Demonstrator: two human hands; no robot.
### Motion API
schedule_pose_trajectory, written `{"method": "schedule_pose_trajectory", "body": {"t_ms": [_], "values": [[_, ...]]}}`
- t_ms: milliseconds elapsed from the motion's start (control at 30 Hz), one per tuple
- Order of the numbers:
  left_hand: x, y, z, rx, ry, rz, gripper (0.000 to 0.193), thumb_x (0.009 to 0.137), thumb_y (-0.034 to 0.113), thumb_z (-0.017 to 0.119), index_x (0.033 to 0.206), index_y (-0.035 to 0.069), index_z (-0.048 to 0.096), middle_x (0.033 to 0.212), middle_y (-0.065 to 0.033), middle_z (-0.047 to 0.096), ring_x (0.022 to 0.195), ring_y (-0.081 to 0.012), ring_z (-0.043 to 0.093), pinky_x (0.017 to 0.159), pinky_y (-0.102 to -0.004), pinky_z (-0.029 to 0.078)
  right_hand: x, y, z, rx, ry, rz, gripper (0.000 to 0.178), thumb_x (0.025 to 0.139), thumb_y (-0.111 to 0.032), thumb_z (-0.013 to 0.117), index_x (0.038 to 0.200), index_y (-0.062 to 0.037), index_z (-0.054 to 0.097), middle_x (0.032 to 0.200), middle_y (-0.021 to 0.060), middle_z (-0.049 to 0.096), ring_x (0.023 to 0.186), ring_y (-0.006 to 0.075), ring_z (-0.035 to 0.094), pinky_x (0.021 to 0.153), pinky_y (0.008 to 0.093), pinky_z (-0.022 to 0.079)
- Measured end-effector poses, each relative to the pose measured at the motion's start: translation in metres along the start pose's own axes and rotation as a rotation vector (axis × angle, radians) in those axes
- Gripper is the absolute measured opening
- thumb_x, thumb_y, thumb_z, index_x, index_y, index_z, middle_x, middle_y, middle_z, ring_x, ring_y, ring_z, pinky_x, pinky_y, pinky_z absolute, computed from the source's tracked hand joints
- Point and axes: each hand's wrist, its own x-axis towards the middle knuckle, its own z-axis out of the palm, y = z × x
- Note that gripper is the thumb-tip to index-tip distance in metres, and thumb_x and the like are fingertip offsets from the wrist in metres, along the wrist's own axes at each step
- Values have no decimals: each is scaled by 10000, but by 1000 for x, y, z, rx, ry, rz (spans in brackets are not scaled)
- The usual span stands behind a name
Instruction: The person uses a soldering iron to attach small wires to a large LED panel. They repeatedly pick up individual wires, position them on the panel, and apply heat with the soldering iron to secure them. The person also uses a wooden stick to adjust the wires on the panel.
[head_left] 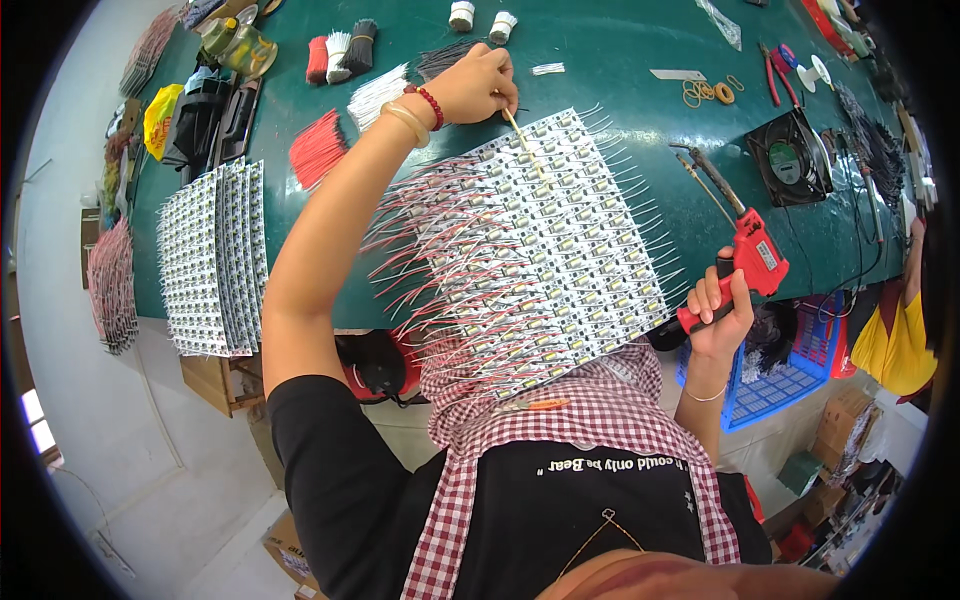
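Observation:
My left hand (pixel 478 88) reaches over the far edge of a white circuit board panel (pixel 590 335), fingers pinched on a thin wooden stick (pixel 519 134). The stick's lower end reaches over the panel's far rows. A short dark wire end shows by the fingertips; whether they hold it too I cannot tell. My right hand (pixel 722 310) grips a red soldering gun (pixel 757 258) by its handle, right of the panel, tip pointing up and away. Rows of small components cover the panel. Red and white wires (pixel 440 235) fan from its left side. Its near edge overhangs the table toward my lap.
Bundles of red wires (pixel 318 150), white wires (pixel 378 97) and black wires (pixel 445 60) lie on the green table (pixel 610 75). More boards (pixel 210 265) stand at left. A small black fan (pixel 788 157) and pliers (pixel 778 75) are at right. A blue basket (pixel 785 385) sits below.

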Motion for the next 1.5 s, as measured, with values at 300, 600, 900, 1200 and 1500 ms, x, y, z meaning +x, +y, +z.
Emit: {"method": "schedule_pose_trajectory", "body": {"t_ms": [300,600,900,1200,1500], "values": [[-7,-5,6,-7,120,95,122,844,118,644,789,173,738,992,-32,469,1016,-254,431,944,-325,412,0,3,7,-2,-8,27,335,1025,-270,456,1244,-17,461,610,14,423,452,98,403,524,271,431],[-5,1,14,-38,105,72,132,838,126,637,783,179,744,1012,-31,489,1013,-259,433,951,-335,407,9,22,37,60,-39,121,343,1024,-294,469,1233,-22,484,642,-4,420,503,85,411,566,270,419],[-7,9,10,153,248,218,70,829,98,644,786,126,692,937,-12,546,965,-251,487,931,-349,417,3,12,37,69,-28,106,345,1021,-297,474,1248,-38,489,637,-7,422,495,80,401,569,267,418],[-11,10,5,189,267,179,73,832,81,629,823,119,690,939,-23,569,953,-244,499,908,-355,429,1,12,36,48,-11,102,342,1021,-295,474,1242,-35,490,630,-11,413,486,75,395,549,260,415],[-12,8,5,201,262,190,59,828,87,643,832,120,693,906,-23,559,930,-246,495,868,-349,435,2,9,35,46,-12,99,338,1020,-292,475,1234,-32,499,630,-13,415,486,74,397,547,259,413]]}}
